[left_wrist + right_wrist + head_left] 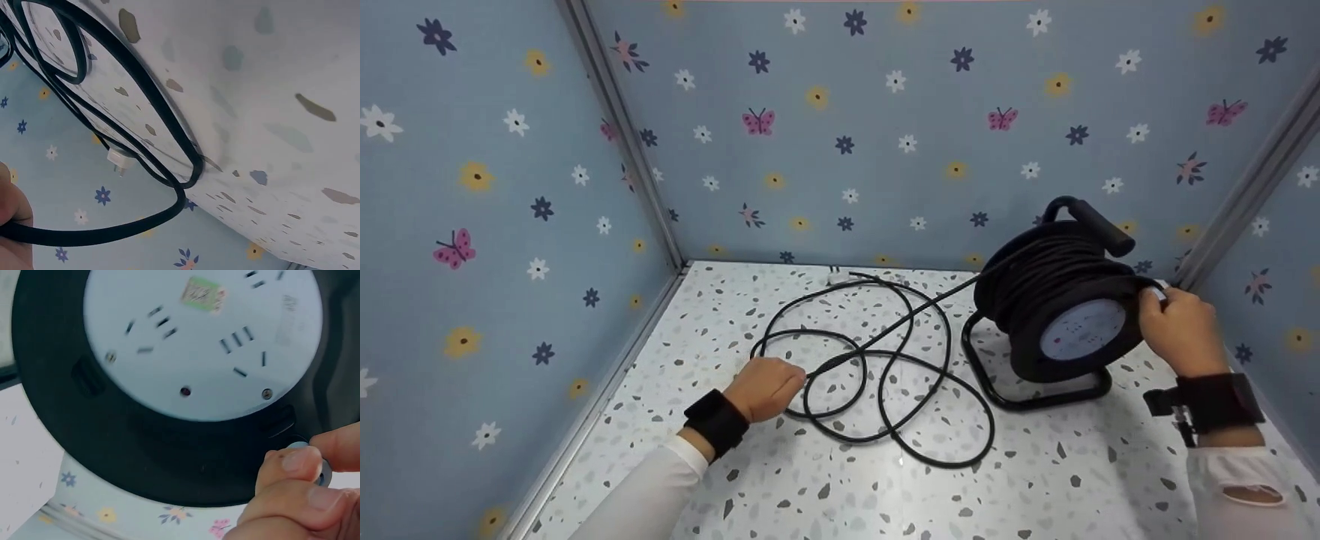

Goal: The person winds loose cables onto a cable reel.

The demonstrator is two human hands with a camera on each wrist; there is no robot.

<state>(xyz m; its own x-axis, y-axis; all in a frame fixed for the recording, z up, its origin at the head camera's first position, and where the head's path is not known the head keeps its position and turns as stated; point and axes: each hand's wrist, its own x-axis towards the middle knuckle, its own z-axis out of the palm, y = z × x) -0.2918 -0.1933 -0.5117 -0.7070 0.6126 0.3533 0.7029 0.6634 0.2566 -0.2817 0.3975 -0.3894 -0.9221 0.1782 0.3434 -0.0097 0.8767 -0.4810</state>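
Cable [885, 375] lies in loose loops on the speckled floor [840, 487] just ahead and to the right of my left hand [765, 388], which is curled around one strand of it. From there the strand runs away up and to the right, straight to the reel [1061, 300]. My right hand [1181, 330] is at the reel's near right rim, fingers [292, 464] pinching a small pale knob [315, 464] there. So the reel sits beside my right hand and well apart from my left. Only the right wrist view shows the knob and the socket face [202, 337]; only the left wrist view shows the white plug [118, 160] beyond the loops, by the flowered wall [67, 191].
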